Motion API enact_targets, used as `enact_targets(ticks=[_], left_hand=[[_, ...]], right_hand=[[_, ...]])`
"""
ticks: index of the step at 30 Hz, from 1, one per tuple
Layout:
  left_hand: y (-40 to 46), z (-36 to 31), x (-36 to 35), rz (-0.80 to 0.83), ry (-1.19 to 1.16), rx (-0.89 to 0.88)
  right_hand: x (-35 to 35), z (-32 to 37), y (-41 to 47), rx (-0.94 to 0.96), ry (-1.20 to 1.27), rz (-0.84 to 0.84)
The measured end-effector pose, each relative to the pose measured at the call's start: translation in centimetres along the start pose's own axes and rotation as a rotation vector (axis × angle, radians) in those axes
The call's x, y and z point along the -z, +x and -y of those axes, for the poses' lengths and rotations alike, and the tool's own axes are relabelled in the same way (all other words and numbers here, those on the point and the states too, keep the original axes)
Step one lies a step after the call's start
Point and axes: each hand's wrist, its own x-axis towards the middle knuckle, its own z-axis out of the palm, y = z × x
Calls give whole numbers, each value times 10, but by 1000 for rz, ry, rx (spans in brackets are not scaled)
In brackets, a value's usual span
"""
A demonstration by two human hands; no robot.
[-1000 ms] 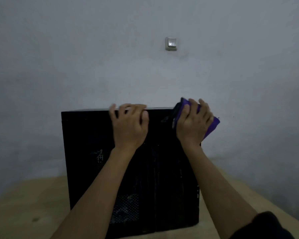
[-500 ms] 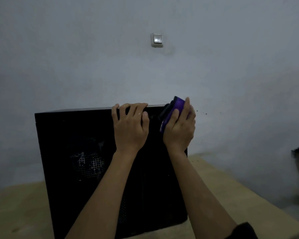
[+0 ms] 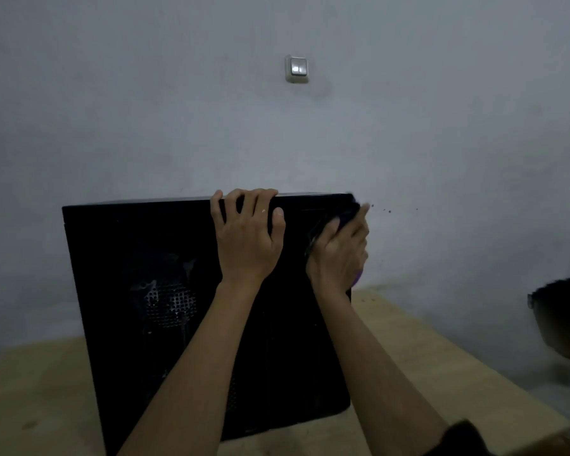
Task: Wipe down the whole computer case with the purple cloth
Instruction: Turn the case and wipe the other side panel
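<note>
Hands on black computer case (image 3: 165,291) atop wooden table (image 3: 425,366), grey wall (image 3: 145,93) behind; left grip (image 3: 247,240) over top edge, right grip (image 3: 338,255) around purple cloth (image 3: 356,278).

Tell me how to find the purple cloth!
Start at the big black computer case standing on the wooden table. Two hands rest near its top; look at the right hand, by the case's upper right corner. The purple cloth is bunched under that hand, mostly hidden, peeking out as the only brightly coloured thing there.
</note>
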Motion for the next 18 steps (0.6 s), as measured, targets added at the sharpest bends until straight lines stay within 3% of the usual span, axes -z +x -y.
enact_targets(ticks=[6,13,18], left_hand=[[1,-1,2,10,10,2],[0,-8,-2,28,44,14],[4,-33,-14,121,18,-88]], right_hand=[[1,1,5,69,39,-16],[11,-72,-74,-34,13,30],[10,-65,-54,-137,25,115]])
